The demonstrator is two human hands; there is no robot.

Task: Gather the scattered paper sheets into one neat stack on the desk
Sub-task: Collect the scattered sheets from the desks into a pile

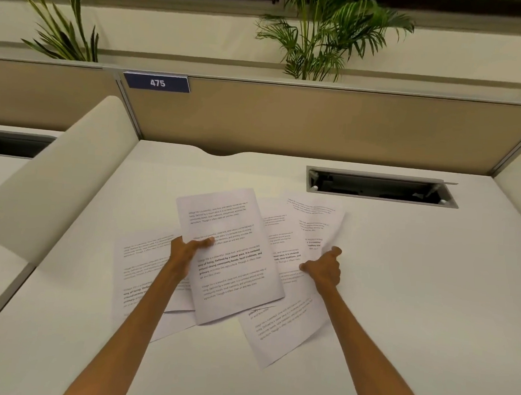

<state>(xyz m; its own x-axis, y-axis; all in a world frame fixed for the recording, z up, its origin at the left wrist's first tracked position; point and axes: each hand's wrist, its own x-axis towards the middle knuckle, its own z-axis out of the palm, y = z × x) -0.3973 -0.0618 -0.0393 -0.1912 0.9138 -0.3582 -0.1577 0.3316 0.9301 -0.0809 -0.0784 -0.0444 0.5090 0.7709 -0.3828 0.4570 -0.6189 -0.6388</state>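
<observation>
Your left hand [189, 246] is closed on the left edge of the raised sheet [229, 253], thumb on top, holding it tilted above the rest. Your right hand [323, 268] is curled around the lower edge of the right-hand sheet [314, 222], which lifts and curls up from the desk [401, 284] at that side.

What the coming move turns on, as I judge it: the two gripped sheets lie side by side, just apart, with one sheet flat between and under them. The raised sheet's long axis runs away from you and leans a little left at the top; the right-hand sheet leans a little right. To join them you would bring the right one leftward onto the left one and square the long edges.

Counting from largest showing to smallest:
- the raised sheet, fully in view;
- the near-right sheet [281, 328], flat, angled, nearer your right hand;
- the left sheet [143, 269], flat, partly under your left forearm;
- the right-hand sheet, in your grip;
- the middle sheet [276, 235], mostly covered.

That makes five I can count; a sliver [173, 325] below the left sheet may be a sixth, I cannot tell.
</observation>
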